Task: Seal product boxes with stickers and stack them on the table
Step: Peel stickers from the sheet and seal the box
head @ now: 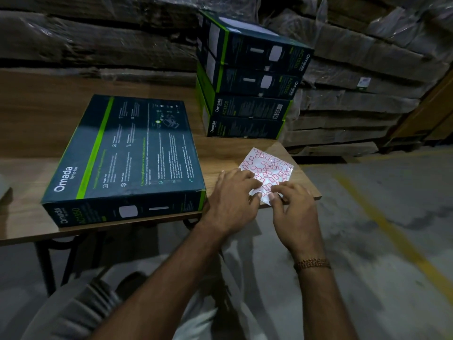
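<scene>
Peeling a seal sticker at the wooden table's (29, 209) right front corner.
Left hand (232, 200) presses flat on the white sheet of red stickers (269, 168); right hand (291, 204) pinches its near edge. Next, likely, sealing the flat dark green-striped cardboard box (127, 155).

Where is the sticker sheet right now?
The sticker sheet lies on the table's near right corner, right of the flat box and in front of the box stack, under both hands' fingers.

Bare table (36, 114) lies open left and behind the flat box (127, 153) — the stack (247, 79) walls the far right, a narrow gap between them
</scene>
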### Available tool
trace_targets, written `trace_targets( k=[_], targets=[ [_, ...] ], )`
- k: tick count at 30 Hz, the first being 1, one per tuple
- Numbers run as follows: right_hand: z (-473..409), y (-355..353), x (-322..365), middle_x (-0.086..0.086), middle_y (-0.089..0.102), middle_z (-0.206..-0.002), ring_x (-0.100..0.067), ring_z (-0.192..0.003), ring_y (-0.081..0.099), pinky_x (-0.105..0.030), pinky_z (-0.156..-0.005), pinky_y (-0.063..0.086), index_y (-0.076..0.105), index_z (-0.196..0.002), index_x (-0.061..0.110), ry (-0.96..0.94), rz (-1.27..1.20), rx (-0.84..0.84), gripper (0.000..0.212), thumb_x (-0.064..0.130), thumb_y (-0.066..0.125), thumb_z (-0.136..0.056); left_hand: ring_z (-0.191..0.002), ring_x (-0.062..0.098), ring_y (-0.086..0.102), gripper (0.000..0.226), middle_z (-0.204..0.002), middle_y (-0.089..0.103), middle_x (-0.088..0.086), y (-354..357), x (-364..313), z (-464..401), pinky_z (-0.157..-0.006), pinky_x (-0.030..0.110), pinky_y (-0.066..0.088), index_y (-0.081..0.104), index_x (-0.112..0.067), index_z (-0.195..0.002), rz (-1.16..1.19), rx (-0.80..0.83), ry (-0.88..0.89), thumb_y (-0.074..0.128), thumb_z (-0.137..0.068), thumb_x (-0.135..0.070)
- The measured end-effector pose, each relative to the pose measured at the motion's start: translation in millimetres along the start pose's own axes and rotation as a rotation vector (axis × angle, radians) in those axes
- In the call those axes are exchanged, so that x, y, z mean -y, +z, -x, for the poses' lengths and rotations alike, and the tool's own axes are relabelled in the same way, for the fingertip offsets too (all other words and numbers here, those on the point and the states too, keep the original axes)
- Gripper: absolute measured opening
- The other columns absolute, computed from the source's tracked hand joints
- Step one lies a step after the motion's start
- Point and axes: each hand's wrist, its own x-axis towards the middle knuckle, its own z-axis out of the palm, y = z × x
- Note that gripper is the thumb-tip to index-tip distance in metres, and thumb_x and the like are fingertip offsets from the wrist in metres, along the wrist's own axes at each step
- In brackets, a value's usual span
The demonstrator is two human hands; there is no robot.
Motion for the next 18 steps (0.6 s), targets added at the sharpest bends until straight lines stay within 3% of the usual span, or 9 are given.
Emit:
trace_targets(
  k=[7, 13, 18],
  targets=[
    [-2.9, 4.4, 4.4, -0.006, 0.064, -0.130, -0.027, -0.125, 0.054, -0.030, -0.097, 0.042, 0.076, -0.126, 0.015, -0.006, 0.062, 0.032, 0.028, 0.018, 0.068, -0.100, -0.148, 0.019, 0.038, 0.042, -0.156, 0.054, -0.002, 0.7, 1.4, -1.2, -0.127, 0.046, 0.021, 0.062, -0.026, -0.147, -0.034, 0.010, 0.013, 0.055, -0.107, -0.036],
    [-3.3, 6.4, 5.8, -0.001, 0.063, -0.124, -0.027, -0.113, 0.052, -0.047, -0.094, 0.051, 0.077, -0.124, 0.028, -0.088, 0.090, 0.025, 0.038, 0.006, 0.067, -0.094, -0.150, 0.020, 0.036, 0.052, -0.157, 0.053, -0.001, -4.9, -1.3, -2.9, -0.130, 0.046, 0.017, 0.056, -0.023, -0.152, -0.007, 0.040, -0.023, 0.058, -0.101, -0.009],
    [-4.1, 5.9, 1.4, 0.000, 0.063, -0.121, -0.026, -0.107, 0.054, -0.048, -0.089, 0.052, 0.080, -0.116, 0.030, -0.129, 0.104, 0.018, 0.035, 0.006, 0.069, -0.092, -0.153, 0.020, 0.035, 0.058, -0.158, 0.052, 0.001, -4.9, -3.2, -3.9, -0.133, 0.045, 0.009, 0.050, -0.020, -0.155, 0.041, 0.043, -0.087, 0.060, -0.099, -0.005]
  ],
)
